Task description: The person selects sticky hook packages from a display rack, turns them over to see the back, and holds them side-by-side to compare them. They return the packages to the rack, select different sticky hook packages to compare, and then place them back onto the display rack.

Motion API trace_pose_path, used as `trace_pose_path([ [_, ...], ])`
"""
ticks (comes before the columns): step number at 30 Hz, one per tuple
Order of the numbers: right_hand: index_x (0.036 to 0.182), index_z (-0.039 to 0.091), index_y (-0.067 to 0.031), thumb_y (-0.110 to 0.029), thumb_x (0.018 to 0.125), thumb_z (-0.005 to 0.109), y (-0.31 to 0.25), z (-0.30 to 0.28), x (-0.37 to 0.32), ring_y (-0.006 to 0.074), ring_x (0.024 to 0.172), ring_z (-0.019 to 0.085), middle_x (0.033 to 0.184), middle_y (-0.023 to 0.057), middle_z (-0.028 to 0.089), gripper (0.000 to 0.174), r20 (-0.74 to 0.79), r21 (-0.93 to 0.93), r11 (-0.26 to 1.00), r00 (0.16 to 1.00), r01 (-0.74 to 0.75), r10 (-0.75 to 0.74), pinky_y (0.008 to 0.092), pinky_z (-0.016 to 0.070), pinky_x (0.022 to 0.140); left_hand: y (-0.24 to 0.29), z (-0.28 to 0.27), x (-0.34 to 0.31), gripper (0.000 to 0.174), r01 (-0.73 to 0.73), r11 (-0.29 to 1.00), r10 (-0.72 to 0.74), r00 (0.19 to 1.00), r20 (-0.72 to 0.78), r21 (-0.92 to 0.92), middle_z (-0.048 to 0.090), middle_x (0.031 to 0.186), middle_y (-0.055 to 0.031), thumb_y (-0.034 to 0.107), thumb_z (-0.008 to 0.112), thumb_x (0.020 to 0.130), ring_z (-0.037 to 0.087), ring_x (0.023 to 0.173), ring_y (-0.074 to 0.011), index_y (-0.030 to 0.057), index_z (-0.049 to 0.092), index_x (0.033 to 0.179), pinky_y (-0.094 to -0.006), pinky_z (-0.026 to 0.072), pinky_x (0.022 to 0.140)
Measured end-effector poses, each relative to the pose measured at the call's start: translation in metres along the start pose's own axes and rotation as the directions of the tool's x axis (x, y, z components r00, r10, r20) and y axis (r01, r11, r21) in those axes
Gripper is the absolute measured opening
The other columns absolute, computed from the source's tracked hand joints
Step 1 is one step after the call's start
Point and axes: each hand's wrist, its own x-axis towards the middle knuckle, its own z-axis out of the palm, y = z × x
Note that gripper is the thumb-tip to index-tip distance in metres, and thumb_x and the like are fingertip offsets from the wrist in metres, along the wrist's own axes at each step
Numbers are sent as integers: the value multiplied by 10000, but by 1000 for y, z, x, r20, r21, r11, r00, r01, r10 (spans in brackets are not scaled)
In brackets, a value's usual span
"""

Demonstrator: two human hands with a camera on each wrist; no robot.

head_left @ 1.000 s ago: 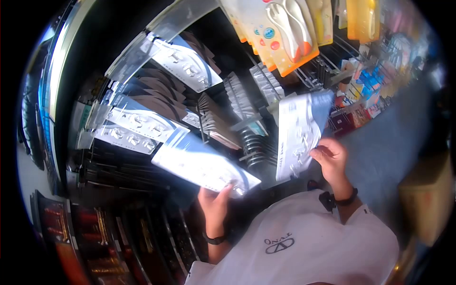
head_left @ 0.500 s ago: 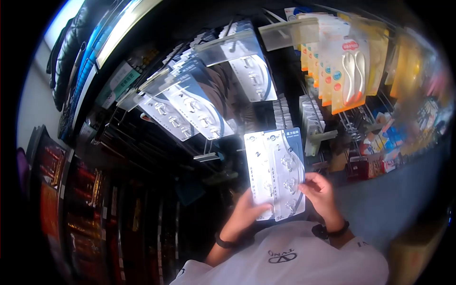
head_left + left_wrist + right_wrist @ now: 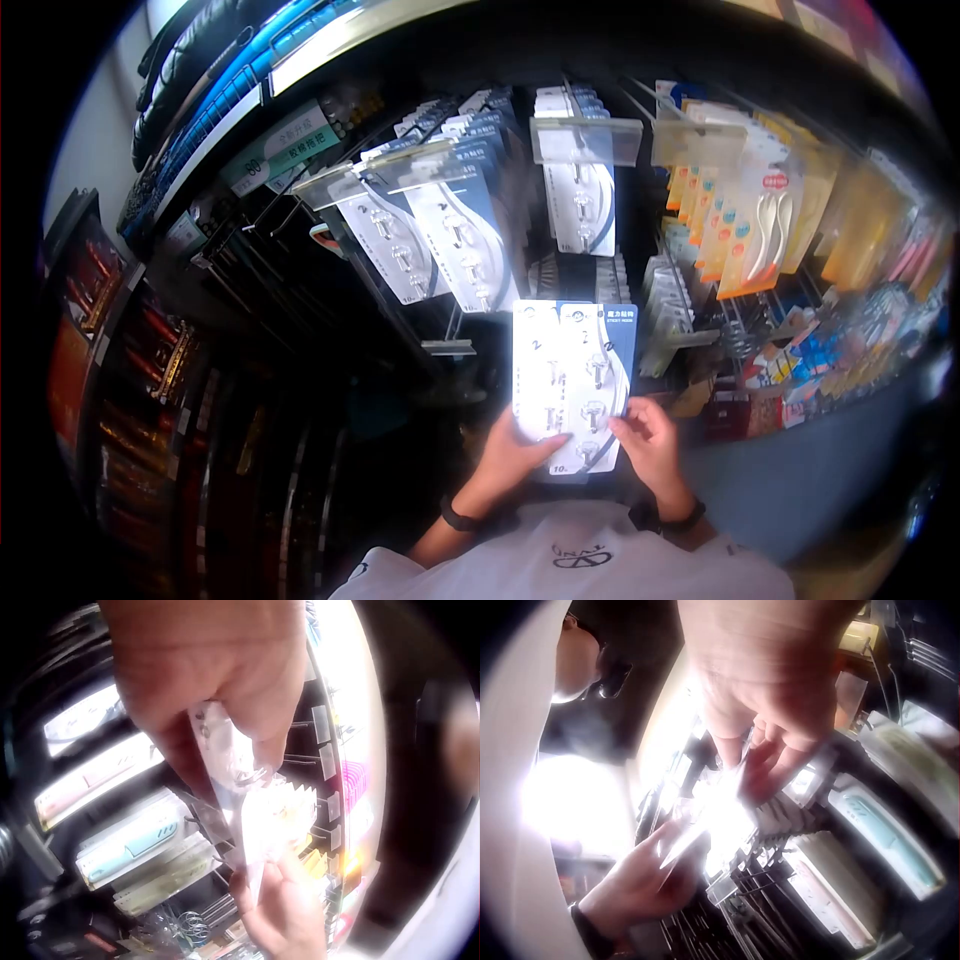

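I hold two hook packs (image 3: 573, 382), white and blue cards with metal hooks under clear blisters, side by side in front of my chest. My left hand (image 3: 516, 450) grips the lower left edge, thumb lying across the front. My right hand (image 3: 647, 440) pinches the lower right corner. In the left wrist view the left hand (image 3: 217, 697) pinches the glaring pack (image 3: 247, 802) from above, the right hand (image 3: 285, 907) below it. From the right wrist, the right hand (image 3: 772, 712) holds the pack's edge (image 3: 712, 817) and the left hand (image 3: 641, 881) is beneath.
A display rack of pegs stands before me. Matching hook packs (image 3: 440, 235) hang upper left and another row (image 3: 583, 195) at centre. Orange spoon packs (image 3: 750, 235) hang to the right. Empty black pegs (image 3: 270, 290) jut out left. Small coloured goods (image 3: 800, 360) fill the lower right.
The view has swung upward and levelled on the rack. A second ago the hands held one pack each, apart; now both packs sit together, lower and closer to my chest.
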Motion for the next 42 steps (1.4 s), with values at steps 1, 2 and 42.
trace_pose_path([
  [1,1057,604,31,-48,915,693,2,-1,0,9,748,554,888,1,640,186,45,-68,998,999,5,-2,160,431,604,3,0,1,644,1,1000,-1,1000,-25,-27,633,1214,-130,22,818,762,634,1094,-198,-35,468,1300,-342,524,934],
  [2,1047,606,32,-58,917,695,6,-3,-1,6,746,551,886,0,637,182,89,-136,991,996,11,1,162,431,597,-1,-2,2,605,-27,997,22,998,-58,-76,634,1209,-138,14,804,773,640,1086,-203,-32,472,1278,-343,533,917],
  [42,999,555,6,-259,1015,566,-34,44,103,120,567,624,772,37,594,266,-54,-66,979,979,192,-195,227,464,522,-40,-86,-40,401,-49,972,-7,971,-237,-229,690,1107,-127,12,740,843,682,990,-200,-24,558,1198,-330,537,877],
])
